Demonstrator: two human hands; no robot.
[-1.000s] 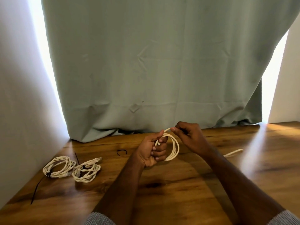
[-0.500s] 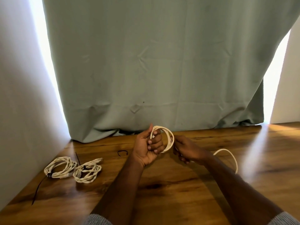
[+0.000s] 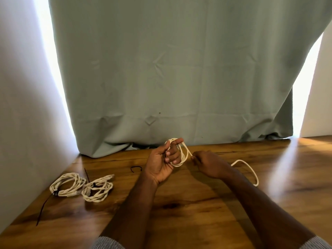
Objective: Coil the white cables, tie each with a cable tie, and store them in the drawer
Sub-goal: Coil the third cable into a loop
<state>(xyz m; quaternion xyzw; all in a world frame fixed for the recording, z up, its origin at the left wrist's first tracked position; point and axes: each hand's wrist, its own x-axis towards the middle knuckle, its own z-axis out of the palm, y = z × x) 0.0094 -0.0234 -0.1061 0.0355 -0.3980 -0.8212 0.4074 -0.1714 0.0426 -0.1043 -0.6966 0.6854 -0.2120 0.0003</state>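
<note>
A: What do your hands hold?

B: Your left hand [image 3: 162,163] is raised above the wooden table [image 3: 197,209], palm toward you, fingers curled through the loops of a white cable [image 3: 182,156] so the coil hangs round them. Your right hand [image 3: 209,163] sits just beside it, fingertips pinching the strand that leads off the coil.

A: And the loose end?

B: It runs behind your right hand and shows again as a slack arc [image 3: 250,170] lying on the table to the right of your wrist.

A: The others?

B: Two finished coils lie side by side at the table's left, near the wall. The left coil [image 3: 67,184] carries a black cable tie [image 3: 45,206] whose long tail trails toward you. The right coil [image 3: 98,190] touches it and is bound with a dark tie too. A spare black tie [image 3: 135,168], bent into a curve, lies between those coils and your left hand. A grey-green curtain [image 3: 179,78] hangs behind the table.
</note>
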